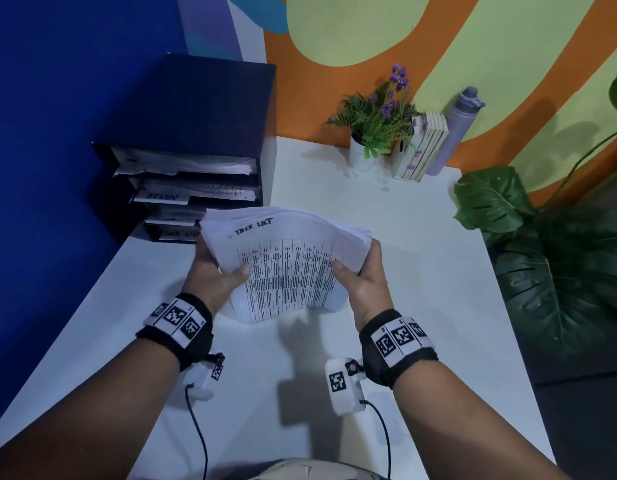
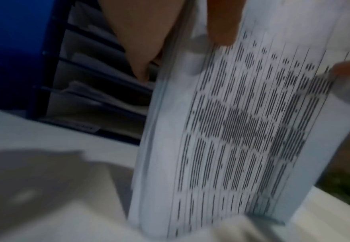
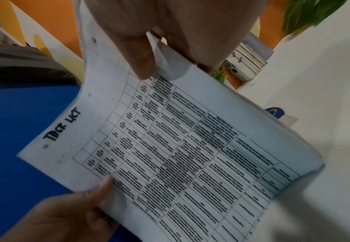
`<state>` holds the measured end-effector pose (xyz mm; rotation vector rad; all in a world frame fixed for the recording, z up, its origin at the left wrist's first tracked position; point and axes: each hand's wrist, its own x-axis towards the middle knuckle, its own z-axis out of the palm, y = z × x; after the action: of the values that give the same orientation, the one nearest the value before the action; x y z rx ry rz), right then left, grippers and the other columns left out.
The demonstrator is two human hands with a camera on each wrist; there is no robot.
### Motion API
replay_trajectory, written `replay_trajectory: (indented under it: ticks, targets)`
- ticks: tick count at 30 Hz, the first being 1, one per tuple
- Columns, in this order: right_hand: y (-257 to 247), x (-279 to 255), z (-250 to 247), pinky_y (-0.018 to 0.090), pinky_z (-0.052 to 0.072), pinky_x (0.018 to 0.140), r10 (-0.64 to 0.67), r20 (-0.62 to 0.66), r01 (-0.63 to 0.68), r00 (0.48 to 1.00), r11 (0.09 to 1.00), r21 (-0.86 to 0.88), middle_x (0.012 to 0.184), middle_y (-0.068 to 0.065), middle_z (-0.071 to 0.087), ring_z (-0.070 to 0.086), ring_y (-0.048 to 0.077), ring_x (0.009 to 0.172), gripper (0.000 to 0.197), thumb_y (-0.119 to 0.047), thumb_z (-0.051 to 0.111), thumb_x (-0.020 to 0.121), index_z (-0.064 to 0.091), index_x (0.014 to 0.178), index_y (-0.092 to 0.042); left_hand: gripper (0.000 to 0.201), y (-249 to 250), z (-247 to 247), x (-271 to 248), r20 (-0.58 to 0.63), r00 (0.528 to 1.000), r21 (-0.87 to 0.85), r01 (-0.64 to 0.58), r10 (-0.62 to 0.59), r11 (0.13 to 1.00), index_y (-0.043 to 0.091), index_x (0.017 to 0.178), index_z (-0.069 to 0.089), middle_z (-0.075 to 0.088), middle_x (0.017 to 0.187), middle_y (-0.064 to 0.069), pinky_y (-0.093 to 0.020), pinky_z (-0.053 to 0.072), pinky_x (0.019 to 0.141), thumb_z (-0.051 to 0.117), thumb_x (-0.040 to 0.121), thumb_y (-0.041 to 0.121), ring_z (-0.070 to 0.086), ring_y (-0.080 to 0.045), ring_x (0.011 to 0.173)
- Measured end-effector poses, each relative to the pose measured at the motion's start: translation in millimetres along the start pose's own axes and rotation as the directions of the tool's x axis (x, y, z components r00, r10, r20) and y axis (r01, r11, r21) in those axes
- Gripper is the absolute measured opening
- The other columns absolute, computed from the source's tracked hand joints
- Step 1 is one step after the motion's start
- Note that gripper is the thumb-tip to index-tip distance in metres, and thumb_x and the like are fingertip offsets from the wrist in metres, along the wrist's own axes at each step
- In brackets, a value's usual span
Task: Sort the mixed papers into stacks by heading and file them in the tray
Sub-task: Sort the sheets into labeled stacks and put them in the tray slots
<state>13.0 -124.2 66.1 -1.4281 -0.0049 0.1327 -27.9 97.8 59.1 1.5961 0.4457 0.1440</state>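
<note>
Both hands hold a thick stack of white printed papers (image 1: 286,261) above the white tabletop (image 1: 404,271), just near and right of the dark blue multi-shelf paper tray (image 1: 182,140). The left hand (image 1: 215,277) pinches the stack's left edge, thumb on the top sheet and fingers underneath; the right hand (image 1: 360,277) pinches the right edge the same way. The top sheet carries a printed table and a handwritten heading that looks like "TASK LIST".

The stack looks fairly heavy for paper yet floppy: it arches upward between the two grips, and loose sheets could slide or fan out, since nothing visible binds them. Holding it at both side edges with support underneath seems the safest hold, and squaring the edges should help before sliding it into a slot.

The tray's shelves already hold papers, one with a tab reading "ADMIN"; the lowest slot is partly hidden behind the stack, so its free room cannot be judged. At the far right stand a white pot of green fern with purple flowers (image 1: 372,126), a small cream wooden crate (image 1: 421,147) and a grey bottle (image 1: 456,129), well apart from the path. A large-leaved green plant (image 1: 559,258) is at the right.
</note>
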Motion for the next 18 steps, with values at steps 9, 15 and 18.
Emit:
replay_trajectory:
  ticks: [9,15,18]
  targets:
    - [2.0,9.9,9.2,0.049,0.047,0.100,-0.006,-0.037,0.005,0.999,0.999,-0.046,0.112,0.006,0.064,0.062,0.024,0.103,0.046,0.006,0.054,0.089,0.054,0.106,-0.037,0.043,-6.1,7.3,11.1,-0.063,0.998,0.056,-0.017,0.020,0.998,0.037,0.116,0.050,0.064,0.109,0.013,-0.028,0.047,0.088,0.058,0.091,0.002,0.061,-0.008,0.103]
    - [15.9,16.5,22.8,0.032,0.053,0.087,-0.014,-0.022,0.008,1.000,0.970,-0.242,0.102,-0.002,0.064,0.062,0.008,0.090,0.029,-0.002,0.054,0.093,0.046,0.102,-0.029,0.034,-26.7,-11.3,10.9,-0.092,0.994,0.244,0.076,-0.055,0.967,0.018,0.125,0.047,0.060,0.114,0.001,-0.033,0.044,0.091,0.054,0.093,0.009,0.057,-0.020,0.104]
    - [23.3,29.5,41.8,0.019,0.051,0.068,-0.012,-0.035,0.002,0.999,0.962,-0.272,0.089,-0.005,0.062,0.059,-0.002,0.072,0.024,-0.001,0.055,0.092,0.050,0.106,-0.020,0.026,-30.9,-33.8,11.1,-0.154,0.979,0.222,0.168,-0.135,0.961,0.021,0.117,0.050,0.062,0.109,0.002,-0.033,0.045,0.088,0.054,0.094,0.011,0.058,-0.018,0.099]
